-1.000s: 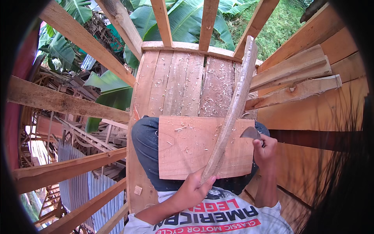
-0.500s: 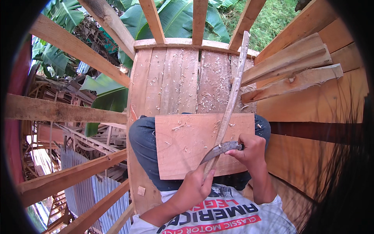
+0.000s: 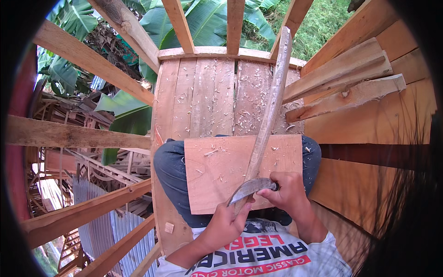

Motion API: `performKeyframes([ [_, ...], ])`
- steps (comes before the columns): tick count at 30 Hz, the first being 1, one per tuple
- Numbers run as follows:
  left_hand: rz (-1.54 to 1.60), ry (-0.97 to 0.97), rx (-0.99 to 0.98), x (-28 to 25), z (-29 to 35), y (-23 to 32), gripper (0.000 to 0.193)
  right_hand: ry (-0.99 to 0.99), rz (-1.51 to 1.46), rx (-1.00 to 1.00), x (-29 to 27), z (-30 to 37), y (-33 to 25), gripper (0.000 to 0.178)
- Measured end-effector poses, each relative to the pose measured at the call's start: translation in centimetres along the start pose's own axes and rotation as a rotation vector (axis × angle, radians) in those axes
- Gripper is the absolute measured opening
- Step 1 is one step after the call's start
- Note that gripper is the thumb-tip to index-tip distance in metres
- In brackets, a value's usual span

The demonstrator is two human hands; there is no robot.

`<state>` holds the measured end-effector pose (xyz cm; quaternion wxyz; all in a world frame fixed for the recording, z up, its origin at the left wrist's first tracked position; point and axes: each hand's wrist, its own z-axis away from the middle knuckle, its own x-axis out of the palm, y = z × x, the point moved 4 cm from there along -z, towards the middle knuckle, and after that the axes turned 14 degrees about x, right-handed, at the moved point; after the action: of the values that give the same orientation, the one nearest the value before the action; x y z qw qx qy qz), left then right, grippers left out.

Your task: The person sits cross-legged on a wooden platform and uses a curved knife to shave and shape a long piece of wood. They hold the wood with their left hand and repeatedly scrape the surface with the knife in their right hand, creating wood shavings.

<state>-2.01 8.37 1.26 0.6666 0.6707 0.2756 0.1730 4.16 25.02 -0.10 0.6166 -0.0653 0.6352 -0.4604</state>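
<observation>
A long, narrow wooden stick (image 3: pixel 267 120) slants up and away from my lap, its far end reaching over the railing. Its near end is gripped by my left hand (image 3: pixel 225 227), closed low on it. In my right hand (image 3: pixel 290 191) is a knife (image 3: pixel 250 186) with a curved, dark metal blade; the fingers wrap its handle, and the thumb presses near the blade's base. The blade lies across the stick just above my left hand, its tip close to the left fingers. Under the stick, a flat wooden board (image 3: pixel 214 175) rests across my legs, with a few shavings on it.
Curled shavings are scattered over the plank floor (image 3: pixel 200 99) ahead. Two rough wood pieces (image 3: pixel 346 97) lean at the right by the plank wall (image 3: pixel 364 120). Slatted wooden bars (image 3: pixel 78 131) run along the left and front. A small wood chip (image 3: pixel 169 227) lies at my left.
The knife and my right hand have moved down the stick toward me and slightly left. The stick has shifted slightly left, standing a little steeper; my left hand stays closed on it.
</observation>
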Motion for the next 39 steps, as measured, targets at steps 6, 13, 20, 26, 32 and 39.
performKeyframes([
  [6,-0.098,-0.097,-0.349,0.1,0.1,0.8,0.03,0.106,0.174,0.0,-0.5,-1.3,1.3,0.064],
  [13,-0.075,-0.111,-0.303,0.3,0.8,0.1,0.03,0.263,0.213,-0.075,-1.7,-2.5,1.4,0.067],
  [20,0.119,-0.137,-0.274,0.2,3.1,0.7,0.022,0.425,-0.124,0.263,-8.9,-4.2,7.9,0.064],
  [26,0.75,0.116,-0.534,-1.1,1.1,-0.6,0.022,-0.046,-0.372,0.25,0.6,-0.7,2.7,0.058],
  [32,0.832,0.044,-0.405,1.7,-0.2,-2.9,0.024,-0.285,-0.943,0.201,4.4,0.9,0.8,0.063],
  [39,0.681,0.292,-0.192,3.8,-3.2,-3.3,0.026,-0.271,-1.01,0.278,2.5,1.6,1.5,0.03],
])
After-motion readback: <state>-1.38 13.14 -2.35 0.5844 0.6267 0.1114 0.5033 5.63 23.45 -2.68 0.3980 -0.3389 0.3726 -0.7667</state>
